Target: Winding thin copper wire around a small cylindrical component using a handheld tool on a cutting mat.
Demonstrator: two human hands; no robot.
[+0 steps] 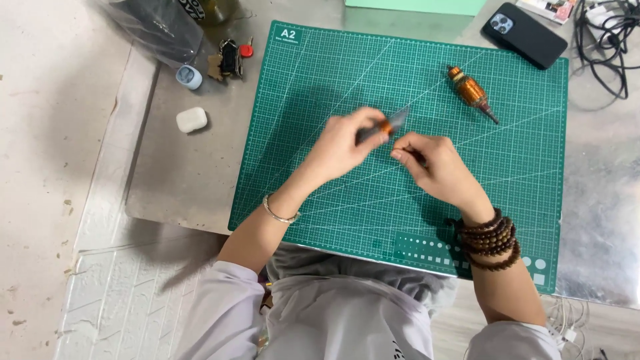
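Note:
Over the middle of a green cutting mat (320, 87), my left hand (340, 143) grips a small tool (393, 123) with a grey blade-like tip and an orange band. My right hand (437, 167) is closed just beside it, pinching something small and thin that I cannot make out. The two hands nearly touch at the fingertips. A copper-wound motor armature (471, 92) with a thin shaft lies on the mat at the upper right, apart from both hands.
A black phone (527, 33) lies at the mat's top right, with black cables (610, 40) beyond it. On the grey table at left sit a white earbud case (191, 119), a small pale blue case (189, 77), keys (230, 59) and a plastic bag (157, 23).

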